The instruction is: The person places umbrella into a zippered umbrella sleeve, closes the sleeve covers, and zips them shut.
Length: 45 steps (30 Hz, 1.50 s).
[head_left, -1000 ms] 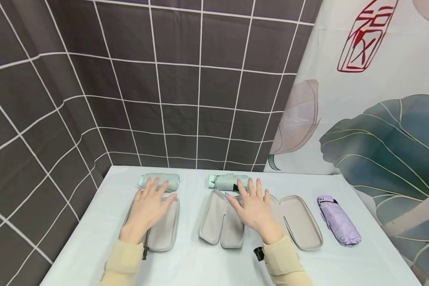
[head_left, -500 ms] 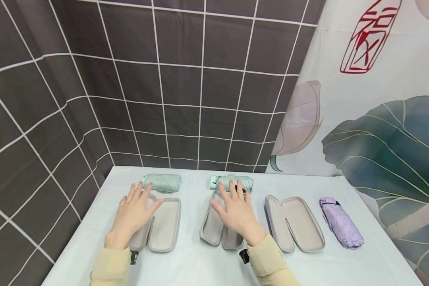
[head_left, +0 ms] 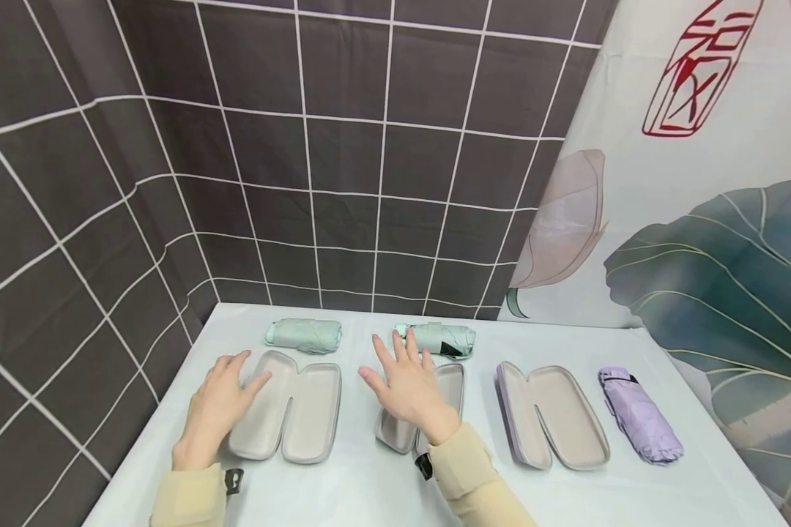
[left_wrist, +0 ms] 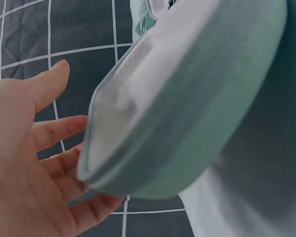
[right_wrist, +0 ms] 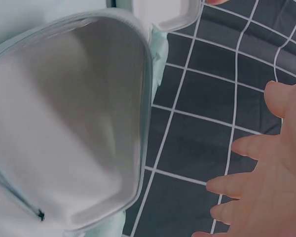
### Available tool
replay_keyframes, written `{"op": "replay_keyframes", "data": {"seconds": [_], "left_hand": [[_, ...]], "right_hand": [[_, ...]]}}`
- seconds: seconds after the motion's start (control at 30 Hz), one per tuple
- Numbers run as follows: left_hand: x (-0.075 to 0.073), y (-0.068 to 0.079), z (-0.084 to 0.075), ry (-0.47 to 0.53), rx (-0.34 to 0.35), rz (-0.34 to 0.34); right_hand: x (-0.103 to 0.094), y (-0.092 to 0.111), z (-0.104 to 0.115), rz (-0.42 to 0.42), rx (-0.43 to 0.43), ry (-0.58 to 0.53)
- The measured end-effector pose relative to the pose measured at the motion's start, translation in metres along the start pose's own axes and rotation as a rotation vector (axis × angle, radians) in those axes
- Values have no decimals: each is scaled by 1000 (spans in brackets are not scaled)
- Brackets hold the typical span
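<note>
My left hand (head_left: 214,410) hovers at the left side of the left case (head_left: 312,413), which lies spread in two halves with a pale lining. In the left wrist view, this case (left_wrist: 207,108) shows a mint outer shell, and the fingertips of my left hand (left_wrist: 44,163) overlap its edge. Fingers spread, my right hand (head_left: 405,388) is over the middle case (head_left: 451,380) and covers part of it. Palm and fingers of the right hand (right_wrist: 256,168) hold nothing in the right wrist view, apart from a case (right_wrist: 64,123).
Two folded mint umbrellas, one at left (head_left: 303,334) and one in the middle (head_left: 451,340), lie behind the cases. A third spread case (head_left: 567,417) with a lilac side and a folded lilac umbrella (head_left: 642,417) lie at right. A dark gridded cloth (head_left: 343,154) hangs behind the table.
Both hands have moved left, uncovering the left mint umbrella, most of the left case and the right case. The view has turned slightly left. The cases and umbrellas stay in place.
</note>
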<state>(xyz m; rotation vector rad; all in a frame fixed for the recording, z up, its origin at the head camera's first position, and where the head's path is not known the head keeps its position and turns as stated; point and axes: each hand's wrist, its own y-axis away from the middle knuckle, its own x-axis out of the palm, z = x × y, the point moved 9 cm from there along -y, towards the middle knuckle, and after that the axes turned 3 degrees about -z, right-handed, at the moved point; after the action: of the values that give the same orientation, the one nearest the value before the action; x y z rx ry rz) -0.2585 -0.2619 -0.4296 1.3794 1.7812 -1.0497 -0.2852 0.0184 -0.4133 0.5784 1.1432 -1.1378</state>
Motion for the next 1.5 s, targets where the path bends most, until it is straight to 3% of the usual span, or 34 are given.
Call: {"op": "replay_keyframes", "data": {"seconds": [0.2, 0.43, 0.77, 0.97, 1.17, 1.27, 1.5], "left_hand": [[-3, 0, 14, 52, -50, -19], [6, 1, 28, 121, -81, 58], [19, 6, 25, 194, -86, 136], [21, 4, 23, 203, -67, 105], [26, 0, 25, 198, -73, 102], [26, 0, 27, 190, -77, 104], [21, 4, 19, 180, -63, 94]], "right_hand": [[10, -12, 17, 24, -19, -3], [24, -28, 37, 40, -57, -1], [32, -58, 58, 4, -123, -27], [45, -86, 70, 1, -158, -27], [72, -119, 74, 47, -115, -21], [89, -132, 78, 74, -86, 33], [118, -144, 86, 163, -10, 126]]}}
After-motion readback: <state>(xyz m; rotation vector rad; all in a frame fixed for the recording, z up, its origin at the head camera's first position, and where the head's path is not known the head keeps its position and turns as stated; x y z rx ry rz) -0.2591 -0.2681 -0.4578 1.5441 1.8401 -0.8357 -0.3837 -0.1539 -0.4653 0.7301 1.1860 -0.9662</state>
